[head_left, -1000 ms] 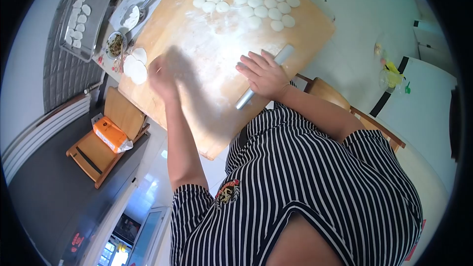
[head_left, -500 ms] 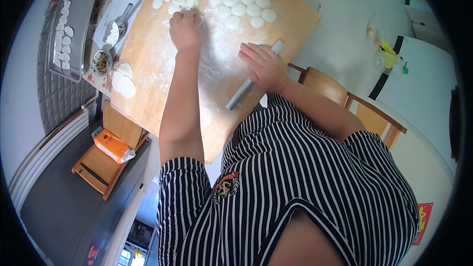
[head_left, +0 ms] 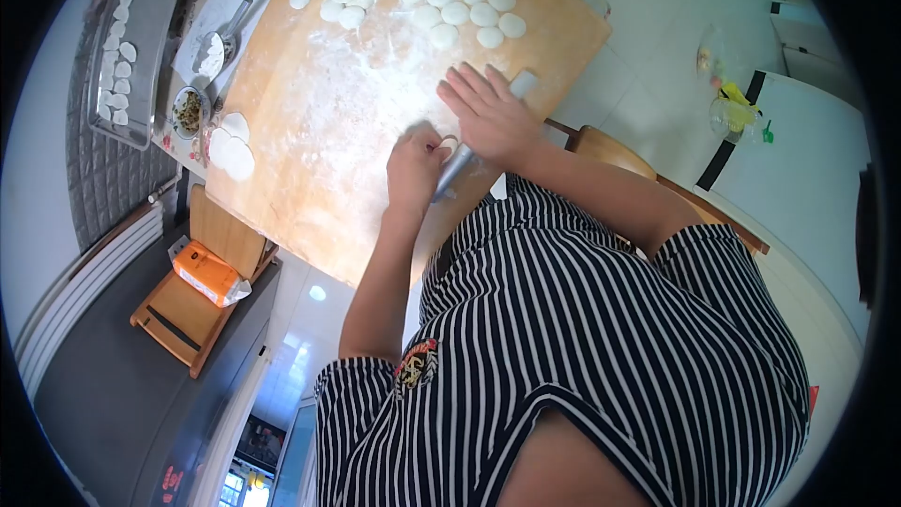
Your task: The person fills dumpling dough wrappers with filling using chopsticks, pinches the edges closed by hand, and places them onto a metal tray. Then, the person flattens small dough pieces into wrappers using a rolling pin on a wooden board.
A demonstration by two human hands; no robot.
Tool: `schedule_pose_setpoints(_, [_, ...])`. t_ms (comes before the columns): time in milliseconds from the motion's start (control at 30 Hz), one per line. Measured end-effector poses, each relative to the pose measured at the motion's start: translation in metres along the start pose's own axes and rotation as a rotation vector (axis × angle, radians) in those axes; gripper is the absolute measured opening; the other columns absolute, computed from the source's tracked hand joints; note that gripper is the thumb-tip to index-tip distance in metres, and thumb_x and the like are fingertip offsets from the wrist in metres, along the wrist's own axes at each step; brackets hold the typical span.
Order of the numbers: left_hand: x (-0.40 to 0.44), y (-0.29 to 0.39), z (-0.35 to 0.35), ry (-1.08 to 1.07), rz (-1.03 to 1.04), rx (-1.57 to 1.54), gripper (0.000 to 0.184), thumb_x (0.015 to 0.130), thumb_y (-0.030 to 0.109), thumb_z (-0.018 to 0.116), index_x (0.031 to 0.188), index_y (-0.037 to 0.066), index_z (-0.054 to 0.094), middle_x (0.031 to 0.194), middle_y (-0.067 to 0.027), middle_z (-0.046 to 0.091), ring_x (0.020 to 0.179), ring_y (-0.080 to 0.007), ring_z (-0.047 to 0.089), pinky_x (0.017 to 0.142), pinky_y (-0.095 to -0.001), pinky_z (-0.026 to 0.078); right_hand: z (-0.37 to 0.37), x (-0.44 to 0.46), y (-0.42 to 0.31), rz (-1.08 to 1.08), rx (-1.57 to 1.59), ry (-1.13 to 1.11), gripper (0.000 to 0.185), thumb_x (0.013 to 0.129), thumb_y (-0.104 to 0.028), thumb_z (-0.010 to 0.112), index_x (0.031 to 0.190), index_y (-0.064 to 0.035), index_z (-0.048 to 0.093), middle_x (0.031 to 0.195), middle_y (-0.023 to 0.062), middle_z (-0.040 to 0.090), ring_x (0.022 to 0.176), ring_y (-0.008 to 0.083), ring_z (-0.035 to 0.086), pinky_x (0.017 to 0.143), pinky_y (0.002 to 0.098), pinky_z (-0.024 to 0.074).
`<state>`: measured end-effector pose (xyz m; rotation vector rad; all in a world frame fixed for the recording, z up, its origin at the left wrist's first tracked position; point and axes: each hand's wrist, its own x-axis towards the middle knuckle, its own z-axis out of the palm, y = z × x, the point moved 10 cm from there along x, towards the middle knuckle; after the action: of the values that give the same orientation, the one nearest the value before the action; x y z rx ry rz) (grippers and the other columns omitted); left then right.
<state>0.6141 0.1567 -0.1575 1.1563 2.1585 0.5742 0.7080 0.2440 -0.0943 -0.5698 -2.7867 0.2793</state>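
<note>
At the rolling pin's left side, my left hand (head_left: 416,167) pinches the edge of a small dough piece (head_left: 449,145). My right hand (head_left: 490,119) lies flat with its fingers stretched out over the metal rolling pin (head_left: 522,84), whose middle it hides. Both hands are low over the floured wooden board (head_left: 310,131). Several round dough pieces (head_left: 454,13) lie at the board's far side. Flat rolled wrappers (head_left: 231,152) overlap near its left edge.
Left of the board are a bowl of filling (head_left: 188,113), a ladle with white powder (head_left: 213,58) and a metal tray (head_left: 141,84) of shaped dumplings. A wooden chair (head_left: 612,152) stands right of the board; another chair (head_left: 221,225) bears an orange package (head_left: 208,272).
My left hand went from the wrappers to the far dough pieces, then came back to the rolling pin with one piece. My right hand has stayed on the pin.
</note>
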Motion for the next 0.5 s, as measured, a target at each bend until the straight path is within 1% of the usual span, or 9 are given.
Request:
schedule_pose_setpoints(33, [-0.006, 0.005, -0.007, 0.042, -0.052, -0.139, 0.017, 0.084, 0.018, 0.072, 0.093, 0.004, 0.070, 0.089, -0.0167, 0.069, 0.082, -0.0317, 0.067, 0.076, -0.0385, 0.053, -0.001, 0.008, -0.002, 0.001, -0.001, -0.005, 0.054, 0.083, -0.011, 0.057, 0.136, -0.0019, 0.055, 0.143, 0.0141, 0.054, 0.136, 0.0288, 0.047, 0.115, 0.0496, 0.0301])
schedule_pose_setpoints(133, [-0.001, -0.004, -0.019, 0.105, -0.067, -0.179, 0.016, 0.086, 0.016, 0.070, 0.094, 0.002, 0.071, 0.092, -0.0176, 0.069, 0.084, -0.0329, 0.067, 0.078, -0.0390, 0.053, 0.008, 0.042, -0.013, -0.011, -0.057, -0.002, 0.055, 0.085, -0.012, 0.056, 0.139, -0.0067, 0.054, 0.145, 0.0117, 0.053, 0.138, 0.0280, 0.043, 0.116, 0.0512, 0.0275])
schedule_pose_setpoints(200, [0.008, -0.004, -0.024, 0.108, -0.045, -0.125, 0.016, 0.088, 0.014, 0.068, 0.097, 0.001, 0.070, 0.097, -0.0184, 0.068, 0.086, -0.0339, 0.066, 0.079, -0.0397, 0.052, 0.020, 0.067, -0.012, 0.024, -0.019, 0.030, 0.057, 0.091, -0.013, 0.053, 0.148, -0.0110, 0.046, 0.152, 0.0124, 0.045, 0.144, 0.0291, 0.036, 0.120, 0.0497, 0.0214])
schedule_pose_setpoints(267, [0.013, -0.003, -0.025, 0.102, -0.007, -0.095, 0.013, 0.089, 0.011, 0.067, 0.096, 0.001, 0.071, 0.099, -0.0181, 0.068, 0.087, -0.0331, 0.066, 0.079, -0.0392, 0.052, 0.023, 0.066, -0.013, 0.037, -0.006, 0.041, 0.053, 0.094, -0.014, 0.051, 0.147, -0.0146, 0.047, 0.154, 0.0110, 0.043, 0.145, 0.0304, 0.034, 0.120, 0.0498, 0.0214])
schedule_pose_setpoints(333, [0.010, 0.001, -0.022, 0.089, 0.054, -0.127, 0.012, 0.087, 0.009, 0.068, 0.097, 0.003, 0.070, 0.097, -0.0183, 0.067, 0.087, -0.0323, 0.066, 0.079, -0.0379, 0.053, 0.007, 0.043, -0.013, 0.012, 0.022, 0.077, 0.053, 0.087, -0.015, 0.055, 0.140, -0.0096, 0.054, 0.145, 0.0118, 0.052, 0.139, 0.0317, 0.042, 0.118, 0.0515, 0.0250])
schedule_pose_setpoints(400, [-0.001, 0.015, -0.027, 0.135, 0.160, -0.028, 0.015, 0.086, 0.008, 0.069, 0.100, 0.003, 0.068, 0.095, -0.0176, 0.066, 0.085, -0.0308, 0.067, 0.078, -0.0368, 0.054, 0.006, -0.006, -0.005, 0.004, -0.014, 0.073, 0.053, 0.086, -0.015, 0.056, 0.137, -0.0067, 0.056, 0.142, 0.0141, 0.054, 0.136, 0.0327, 0.045, 0.116, 0.0516, 0.0279])
schedule_pose_setpoints(433, [-0.003, 0.003, -0.023, 0.125, 0.049, -0.068, 0.019, 0.087, 0.012, 0.071, 0.103, 0.002, 0.066, 0.095, -0.0172, 0.068, 0.085, -0.0300, 0.067, 0.079, -0.0358, 0.054, 0.001, -0.018, -0.006, -0.003, -0.035, 0.068, 0.052, 0.084, -0.015, 0.057, 0.135, -0.0039, 0.057, 0.139, 0.0163, 0.056, 0.134, 0.0337, 0.047, 0.115, 0.0516, 0.0308])
schedule_pose_setpoints(467, [-0.007, 0.001, -0.021, 0.126, 0.052, -0.071, 0.019, 0.087, 0.012, 0.071, 0.103, 0.002, 0.066, 0.095, -0.0172, 0.068, 0.085, -0.0300, 0.067, 0.079, -0.0358, 0.054, 0.002, -0.021, -0.006, -0.004, -0.039, 0.069, 0.052, 0.084, -0.015, 0.057, 0.135, -0.0039, 0.057, 0.139, 0.0163, 0.056, 0.134, 0.0337, 0.047, 0.115, 0.0516, 0.0308])
schedule_pose_setpoints(500, [-0.013, -0.008, -0.017, 0.050, -0.099, -0.183, 0.020, 0.087, 0.014, 0.072, 0.102, 0.002, 0.066, 0.094, -0.0168, 0.069, 0.085, -0.0298, 0.068, 0.080, -0.0355, 0.054, -0.003, -0.017, -0.008, 0.000, -0.049, 0.063, 0.052, 0.083, -0.015, 0.057, 0.133, -0.0018, 0.058, 0.137, 0.0179, 0.057, 0.133, 0.0350, 0.049, 0.114, 0.0518, 0.0324])
